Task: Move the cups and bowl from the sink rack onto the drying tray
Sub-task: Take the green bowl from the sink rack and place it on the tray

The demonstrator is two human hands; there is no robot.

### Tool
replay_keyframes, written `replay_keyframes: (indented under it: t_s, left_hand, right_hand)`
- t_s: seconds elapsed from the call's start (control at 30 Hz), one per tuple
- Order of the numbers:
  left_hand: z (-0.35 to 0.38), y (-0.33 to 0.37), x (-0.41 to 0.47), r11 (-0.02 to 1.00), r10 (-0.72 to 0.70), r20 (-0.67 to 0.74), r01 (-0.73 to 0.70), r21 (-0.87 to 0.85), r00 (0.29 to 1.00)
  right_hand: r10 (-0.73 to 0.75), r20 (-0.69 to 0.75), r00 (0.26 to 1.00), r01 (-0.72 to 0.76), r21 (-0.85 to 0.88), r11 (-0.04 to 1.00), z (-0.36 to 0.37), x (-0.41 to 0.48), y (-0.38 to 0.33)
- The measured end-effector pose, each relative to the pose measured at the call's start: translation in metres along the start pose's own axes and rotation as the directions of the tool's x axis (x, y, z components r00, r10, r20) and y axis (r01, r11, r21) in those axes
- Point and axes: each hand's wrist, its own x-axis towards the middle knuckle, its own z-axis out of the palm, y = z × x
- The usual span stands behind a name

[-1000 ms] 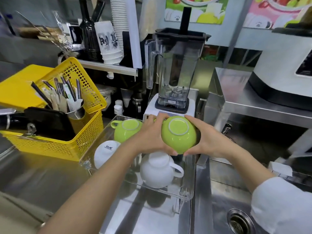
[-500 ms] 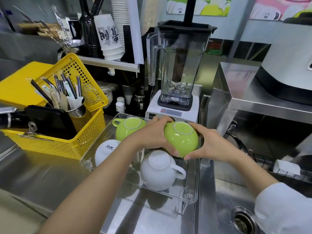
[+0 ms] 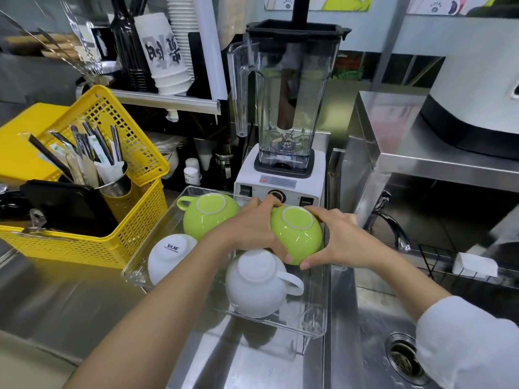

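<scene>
Both hands hold an upside-down green bowl [image 3: 297,234] over the back right of the clear drying tray [image 3: 318,321]. My left hand [image 3: 248,230] grips its left side and my right hand [image 3: 335,242] its right side. In the tray, all upside down, are a green cup [image 3: 206,213] at the back left, a small white cup [image 3: 168,254] at the front left and a white handled cup [image 3: 257,284] at the front, just below the bowl. The black wire sink rack [image 3: 446,265] runs along the sink's far edge on the right.
A yellow basket [image 3: 92,220] with utensils stands left of the tray. A blender [image 3: 283,113] sits right behind the tray. The faucet [image 3: 390,223] and the sink with its drain [image 3: 404,357] lie to the right. A white cloth [image 3: 474,265] lies on the rack.
Both hands have carried the green bowl slightly down and back, closer to the tray's back right. The cups in the tray have not moved.
</scene>
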Motion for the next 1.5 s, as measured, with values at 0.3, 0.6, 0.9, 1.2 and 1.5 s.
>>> replay_keyframes:
  t_s: [0.3,0.6,0.9,1.2,1.5]
  left_hand:
    - [0.004,0.002,0.008,0.992,-0.033,0.007,0.032,0.118,0.999]
    - [-0.015,0.006,-0.003,0.997,0.057,-0.08,-0.053,0.056,0.995]
    - [-0.01,-0.001,-0.004,0.974,0.027,-0.15,0.008,0.227,0.988]
    - [-0.01,-0.001,-0.007,0.975,0.028,-0.162,0.009,0.223,0.986]
    - [-0.018,-0.005,-0.017,0.992,0.092,-0.352,-0.053,0.118,0.932]
  right_hand:
    - [0.036,0.049,0.998,-0.034,-0.034,0.999,0.004,0.013,0.007]
    - [-0.012,-0.028,1.0,0.01,-0.069,0.998,0.007,0.01,0.0]
    - [0.036,-0.032,0.999,-0.035,0.016,0.999,0.002,0.009,0.001]
    - [0.047,-0.017,0.999,-0.046,0.043,0.998,0.007,0.01,0.009]
    - [-0.031,-0.164,0.986,0.025,-0.039,0.999,0.007,0.002,0.004]
